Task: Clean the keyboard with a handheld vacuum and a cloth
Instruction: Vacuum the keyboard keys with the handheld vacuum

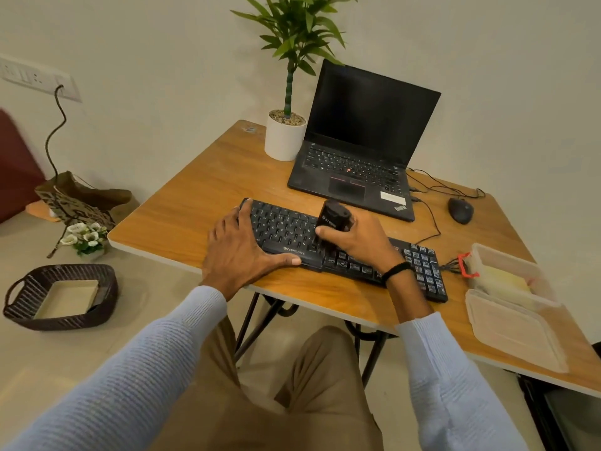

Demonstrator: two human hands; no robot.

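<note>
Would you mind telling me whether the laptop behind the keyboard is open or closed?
Open: the laptop has its lid raised, keys and trackpad exposed; its screen is dark.

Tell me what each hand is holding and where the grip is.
Right hand grips the handheld vacuum around its lower body. Left hand only presses flat on the keyboard's left end, holding nothing.

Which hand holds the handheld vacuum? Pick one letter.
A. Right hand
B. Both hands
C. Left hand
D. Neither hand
A: the right hand curls round the black handheld vacuum standing on the keyboard, while the left hand lies flat on the keyboard's left end.
</note>
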